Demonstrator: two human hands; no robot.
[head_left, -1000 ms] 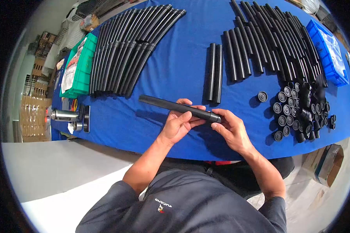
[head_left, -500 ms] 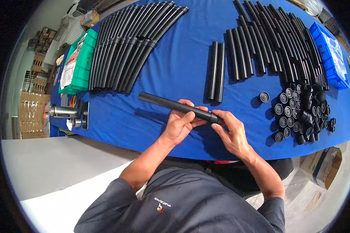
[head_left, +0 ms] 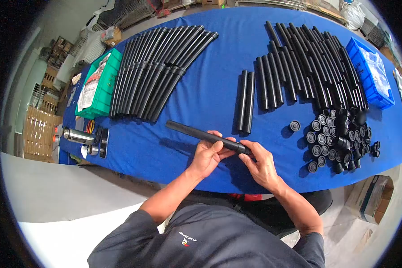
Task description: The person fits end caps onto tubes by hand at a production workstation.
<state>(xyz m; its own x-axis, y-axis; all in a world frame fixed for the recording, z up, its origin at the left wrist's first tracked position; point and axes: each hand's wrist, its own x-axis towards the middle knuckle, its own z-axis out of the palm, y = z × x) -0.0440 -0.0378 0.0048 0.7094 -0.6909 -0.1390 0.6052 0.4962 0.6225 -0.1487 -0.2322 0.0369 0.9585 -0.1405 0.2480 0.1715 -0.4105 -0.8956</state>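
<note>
A black tube (head_left: 187, 130) is held slantwise over the near side of the blue table, its bare end pointing left. My left hand (head_left: 205, 157) is closed round its middle, thumb along the top. At the right end, a black end cap (head_left: 242, 148) sits on the tube, and my right hand (head_left: 262, 166) grips it between thumb and fingers, partly hiding it. Two loose tubes (head_left: 245, 102) lie side by side just beyond my hands. To the right is a single cap (head_left: 295, 126), beside a cluster of similar caps (head_left: 322, 138).
Capped tubes (head_left: 152, 71) lie in rows at the far left of the blue cloth (head_left: 219, 58), by a green bin (head_left: 97, 109). Many plain tubes (head_left: 295, 67) fill the far right, beside a blue bin (head_left: 379, 99). A steel flask (head_left: 78, 136) and a phone (head_left: 104, 143) rest at left.
The camera view has tilted up, so the table's contents appear lower and more of the far edge shows. Both hands keep their grip on the tube and cap.
</note>
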